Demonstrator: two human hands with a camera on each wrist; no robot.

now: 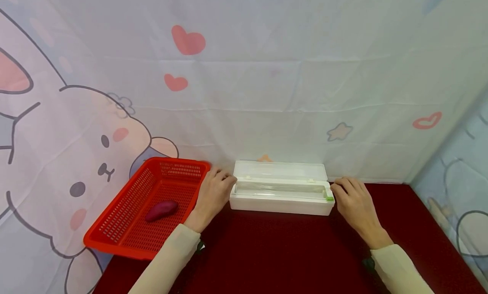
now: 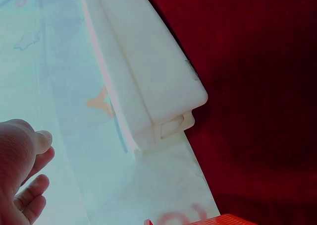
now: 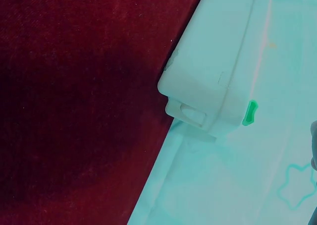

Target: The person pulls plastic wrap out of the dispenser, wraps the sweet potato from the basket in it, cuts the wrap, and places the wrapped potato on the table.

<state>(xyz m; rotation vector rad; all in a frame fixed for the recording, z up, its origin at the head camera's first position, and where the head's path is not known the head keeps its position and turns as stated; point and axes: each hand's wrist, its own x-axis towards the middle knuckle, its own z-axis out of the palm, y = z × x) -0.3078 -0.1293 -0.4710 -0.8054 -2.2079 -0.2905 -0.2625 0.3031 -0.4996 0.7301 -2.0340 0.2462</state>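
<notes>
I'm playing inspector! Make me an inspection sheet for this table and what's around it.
Surface: dark red table covering.
Job's things: white cling film dispenser, lid raised, film inside; purple sweet potato in red basket.
Clutter: nothing seen.
Grips: left-hand grip by the dispenser's left end, right-hand grip by its right end; whether they touch it, can't tell.
Cables: nothing seen.
Surroundings: backdrop printed with a rabbit and hearts.

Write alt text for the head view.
A person's left grip and right grip flank an open-lidded white box of what looks like film on a dark red table. At left, a red basket holds an oblong purple object; a cartoon-printed cloth hangs behind.
</notes>
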